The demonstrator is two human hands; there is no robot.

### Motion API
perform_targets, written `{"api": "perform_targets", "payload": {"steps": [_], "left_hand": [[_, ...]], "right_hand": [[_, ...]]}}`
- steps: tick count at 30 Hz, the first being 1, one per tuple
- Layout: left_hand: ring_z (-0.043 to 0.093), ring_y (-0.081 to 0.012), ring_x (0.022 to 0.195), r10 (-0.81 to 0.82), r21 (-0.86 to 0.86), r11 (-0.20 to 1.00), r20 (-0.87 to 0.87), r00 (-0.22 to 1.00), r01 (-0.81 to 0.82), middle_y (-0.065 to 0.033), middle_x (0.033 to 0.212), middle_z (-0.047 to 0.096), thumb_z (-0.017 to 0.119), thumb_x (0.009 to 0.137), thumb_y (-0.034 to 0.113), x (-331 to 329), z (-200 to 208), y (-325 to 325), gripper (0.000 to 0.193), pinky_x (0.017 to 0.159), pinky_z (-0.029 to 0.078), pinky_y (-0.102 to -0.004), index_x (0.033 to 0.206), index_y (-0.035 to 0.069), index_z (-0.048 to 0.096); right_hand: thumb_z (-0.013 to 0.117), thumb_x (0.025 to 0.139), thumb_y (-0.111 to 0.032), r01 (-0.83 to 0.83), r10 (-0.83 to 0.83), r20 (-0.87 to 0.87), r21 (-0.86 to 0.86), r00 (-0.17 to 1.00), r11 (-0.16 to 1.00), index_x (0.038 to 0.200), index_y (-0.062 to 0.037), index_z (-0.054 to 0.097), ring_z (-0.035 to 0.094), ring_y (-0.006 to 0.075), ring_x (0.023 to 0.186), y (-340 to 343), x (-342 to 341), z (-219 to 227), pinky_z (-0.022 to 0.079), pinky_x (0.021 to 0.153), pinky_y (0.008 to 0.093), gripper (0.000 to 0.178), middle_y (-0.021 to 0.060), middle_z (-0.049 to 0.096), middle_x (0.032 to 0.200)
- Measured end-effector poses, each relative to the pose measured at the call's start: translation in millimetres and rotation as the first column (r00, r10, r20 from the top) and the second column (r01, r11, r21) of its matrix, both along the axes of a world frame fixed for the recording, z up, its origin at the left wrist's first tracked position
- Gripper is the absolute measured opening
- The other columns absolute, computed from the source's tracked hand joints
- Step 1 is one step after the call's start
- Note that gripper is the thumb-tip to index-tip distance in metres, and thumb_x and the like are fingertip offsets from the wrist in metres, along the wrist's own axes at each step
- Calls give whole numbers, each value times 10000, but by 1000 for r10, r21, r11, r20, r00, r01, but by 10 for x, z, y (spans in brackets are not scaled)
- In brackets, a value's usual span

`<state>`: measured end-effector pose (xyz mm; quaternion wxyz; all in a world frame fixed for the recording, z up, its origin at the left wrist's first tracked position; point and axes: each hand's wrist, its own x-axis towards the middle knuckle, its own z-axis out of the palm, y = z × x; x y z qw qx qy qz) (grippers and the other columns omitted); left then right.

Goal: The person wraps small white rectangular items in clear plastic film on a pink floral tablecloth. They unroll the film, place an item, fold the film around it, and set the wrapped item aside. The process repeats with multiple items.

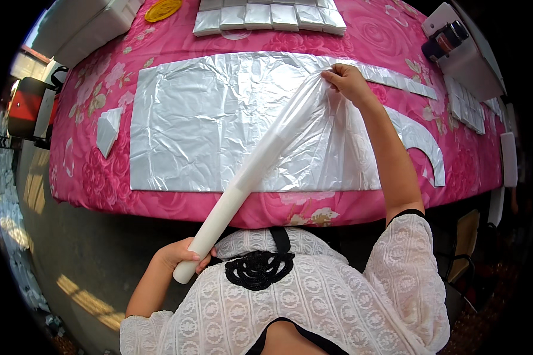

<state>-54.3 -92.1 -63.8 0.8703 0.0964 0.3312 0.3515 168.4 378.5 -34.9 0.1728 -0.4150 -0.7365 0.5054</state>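
Observation:
My left hand (186, 254) is wrapped round the lower end of a long white tube (219, 222), close to my body. The tube slants up to the right across the table, and its far part lies inside thin translucent plastic film (285, 127). At the far end my right hand (346, 83) is closed in a pinch on the gathered film. Beneath the tube lies a wide, crinkled silvery plastic carrier bag (183, 130), or a flat pile of them. Two handle-like strips extend to its right, one straight (405, 81), one curved (423, 139).
A pink floral tablecloth (100, 177) covers the table. Folded silvery packets (272, 16) are stacked at the back; more packets (465, 106) lie right. A folded white piece (108, 131) lies left. A dark bottle (445, 41) stands by a white box (474, 59). A yellow disc (163, 9) lies far left.

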Motion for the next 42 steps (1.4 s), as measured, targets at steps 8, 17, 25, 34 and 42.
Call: {"api": "perform_targets", "payload": {"steps": [8, 17, 25, 34, 42], "left_hand": [[591, -112, 784, -397, -104, 911, -488, 777, 400, -46, 835, 623, 716, 667, 122, -556, 351, -86, 379, 729, 474, -257, 993, 6, 560], [582, -317, 827, 296, -5, 631, -923, -247, 776, -132, 844, 611, 662, 597, 78, -261, 919, 1611, 345, 700, 461, -379, 935, 70, 592], [466, -343, 1116, 650, 339, 152, -742, 165, 928, -170, 1199, 487, 652, 720, 310, 185, 416, 1869, 589, 945, 371, -421, 1173, -19, 467], [209, -348, 1331, 571, 221, 280, -821, 23, 934, -242, 1395, 271, 484, 757, 595, 613, 179, 1635, 885, 1083, 145, -449, 1308, -77, 319], [203, -345, 1335, 593, 182, 344, -803, -62, 921, -231, 1412, 248, 481, 748, 607, 821, 158, 1514, 901, 1077, 161, -444, 1324, -64, 306]], "right_hand": [[610, 847, -152, 134, -138, 63, 63, 988, 989, 880, 20, 627, 476, 41, 611, 593, 636, 106, 391, 544, 194, 176, -15, 576, 716], [622, 839, -188, -123, 124, 33, -29, 992, 992, 802, -18, 621, 469, 49, 551, 109, -216, 121, 383, 494, 204, 174, -17, 540, 637], [602, 854, -249, -236, 230, 229, 3, 946, 972, 852, -58, 621, 429, 25, 535, 129, -436, 120, 348, 472, 196, 192, -36, 502, 623], [597, 842, -248, -78, 55, 65, 453, 996, 888, 1122, -39, 573, 583, 226, 905, -655, -382, 276, 467, 753, 320, 350, 124, 596, 1029], [655, 738, -108, -393, 264, 297, 582, 918, 712, 1245, -147, 500, 544, 284, 949, -1578, 189, 128, 458, 804, 361, 531, 87, 575, 1048]]}}
